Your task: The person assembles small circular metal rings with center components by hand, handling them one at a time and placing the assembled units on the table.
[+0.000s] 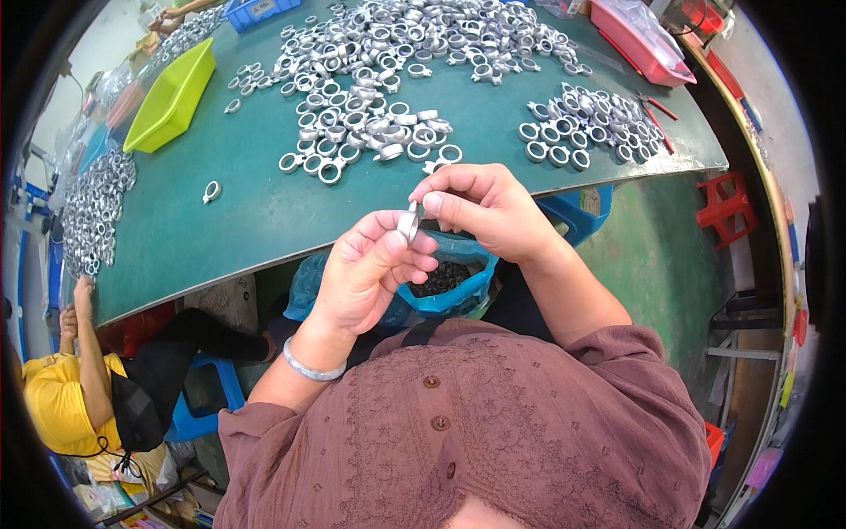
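In front of my chest, my left hand (374, 264) holds a silver metal ring (408, 226) upright between thumb and fingers. A short lug sticks up from the ring's top. My right hand (485, 207) is closed in a pinch at that lug; whatever small thing its fingertips may hold is too small to make out. Beyond my hands, a large heap of similar metal rings with lugs (370, 115) lies on the green table (229, 234). One loose ring (211, 191) lies apart at the left. Below my hands hangs a blue plastic bag (471, 286) with small dark pieces inside.
A smaller ring pile (590, 128) sits at the right, beside red-handled pliers (659, 123). Around the table are a yellow-green tray (174, 97), a pink tray (639, 40) and a blue bin (260, 11). A person in yellow (66, 401) works at another ring pile (92, 207) on the left.
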Demonstrator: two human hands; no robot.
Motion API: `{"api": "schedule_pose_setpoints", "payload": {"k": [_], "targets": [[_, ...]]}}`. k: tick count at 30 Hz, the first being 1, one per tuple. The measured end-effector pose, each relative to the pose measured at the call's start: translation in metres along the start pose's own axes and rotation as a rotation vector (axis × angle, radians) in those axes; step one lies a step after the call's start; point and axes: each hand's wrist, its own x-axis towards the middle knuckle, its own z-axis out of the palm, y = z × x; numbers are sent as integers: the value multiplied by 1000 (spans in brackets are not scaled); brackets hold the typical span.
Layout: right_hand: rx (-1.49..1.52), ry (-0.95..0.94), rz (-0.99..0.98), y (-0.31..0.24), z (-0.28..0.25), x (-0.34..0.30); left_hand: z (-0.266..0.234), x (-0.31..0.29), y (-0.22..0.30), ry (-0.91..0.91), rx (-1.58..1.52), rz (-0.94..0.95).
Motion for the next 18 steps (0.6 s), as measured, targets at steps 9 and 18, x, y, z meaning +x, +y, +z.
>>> {"api": "schedule_pose_setpoints", "payload": {"k": [9,18], "targets": [[79,-20,48,0,-2,-3,10,1,-5,188,404,212],[75,-7,67,3,-4,-4,14,1,-6,154,411,242]]}}
